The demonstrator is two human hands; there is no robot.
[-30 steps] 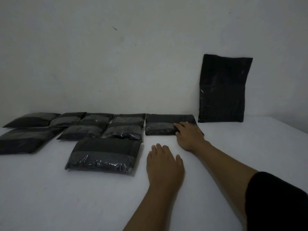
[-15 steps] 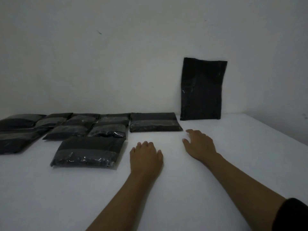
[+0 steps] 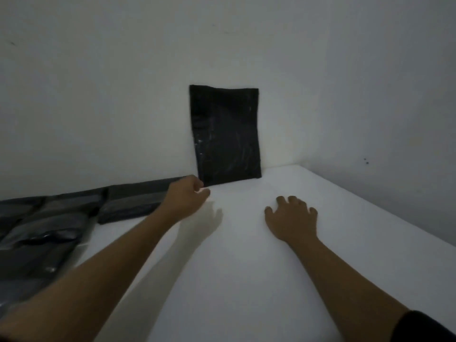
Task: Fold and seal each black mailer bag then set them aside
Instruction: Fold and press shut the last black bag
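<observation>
Head view: one unfolded black mailer bag (image 3: pixel 225 134) stands upright, leaning on the white wall (image 3: pixel 98 82) at the back of the white table (image 3: pixel 246 267). Left hand (image 3: pixel 185 197) is stretched toward the bag's lower left corner, fingertips just beside it; contact can't be told, fingers loosely curled, nothing held. Right hand (image 3: pixel 291 219) rests palm-down on the table, fingers spread and slightly bent, holding nothing, well apart from the bag. Folded, sealed mailers (image 3: pixel 61 218) lie in rows at the left, the nearest one (image 3: pixel 133 201) partly under the left forearm. Step, as judged: the finished pile is done with and the last bag is being fetched. The next move calls for a pinch on the bag's bottom edge or corner, pulling it flat onto the open table in front, then folding and sealing. The thin, slick film could slide down the wall if nudged.
</observation>
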